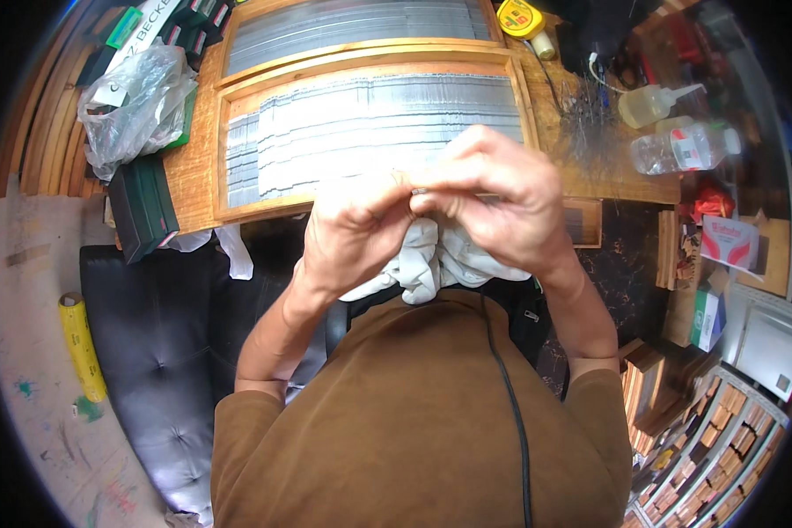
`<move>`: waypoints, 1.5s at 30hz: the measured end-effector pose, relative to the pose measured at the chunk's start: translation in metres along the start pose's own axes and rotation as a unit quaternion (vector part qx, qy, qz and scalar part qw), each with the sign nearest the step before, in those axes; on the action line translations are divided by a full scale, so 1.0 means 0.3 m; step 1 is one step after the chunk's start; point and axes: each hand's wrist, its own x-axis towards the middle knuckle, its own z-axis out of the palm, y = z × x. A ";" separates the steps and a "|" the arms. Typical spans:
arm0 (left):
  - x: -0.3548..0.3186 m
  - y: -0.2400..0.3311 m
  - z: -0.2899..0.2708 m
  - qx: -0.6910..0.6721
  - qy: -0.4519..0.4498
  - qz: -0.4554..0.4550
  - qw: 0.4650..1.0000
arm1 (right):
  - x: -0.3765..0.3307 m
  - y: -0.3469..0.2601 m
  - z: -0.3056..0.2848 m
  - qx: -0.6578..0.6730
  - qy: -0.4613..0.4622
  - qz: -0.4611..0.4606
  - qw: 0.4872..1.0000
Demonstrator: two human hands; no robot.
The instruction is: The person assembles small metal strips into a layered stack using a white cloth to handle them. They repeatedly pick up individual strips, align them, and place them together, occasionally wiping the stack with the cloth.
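My left hand (pixel 354 222) and my right hand (pixel 506 198) meet in front of my chest, fingertips pinched together. Between them shows the edge of a tiny grey, metal-looking piece (pixel 420 191); the fingers cover most of it, so its kind is unclear. Just beyond the hands, a shallow wooden tray (pixel 370 72) lies on the bench with rows of thin, shiny grey strips (pixel 352 123) inside. Below the hands a crumpled white cloth (pixel 421 264) rests on my lap.
A second wooden tray (pixel 361 46) sits behind the first. Left are a clear plastic bag (pixel 141 106) and a dark box (pixel 141 207). Right are a yellow tape measure (pixel 519 18), loose thin wires (pixel 590 119), a nozzle bottle (pixel 647 106) and a clear bottle (pixel 678 150).
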 end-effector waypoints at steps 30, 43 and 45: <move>-0.243 -0.314 0.122 -0.406 -0.146 -0.468 0.771 | -0.317 0.225 0.255 0.332 0.048 0.495 0.801; -0.343 -0.169 0.114 -0.383 -0.073 -0.418 0.821 | -0.303 0.144 0.268 0.154 -0.010 0.390 0.908; -0.341 -0.169 0.112 -0.382 -0.077 -0.429 0.815 | -0.302 0.153 0.268 0.178 -0.010 0.378 0.909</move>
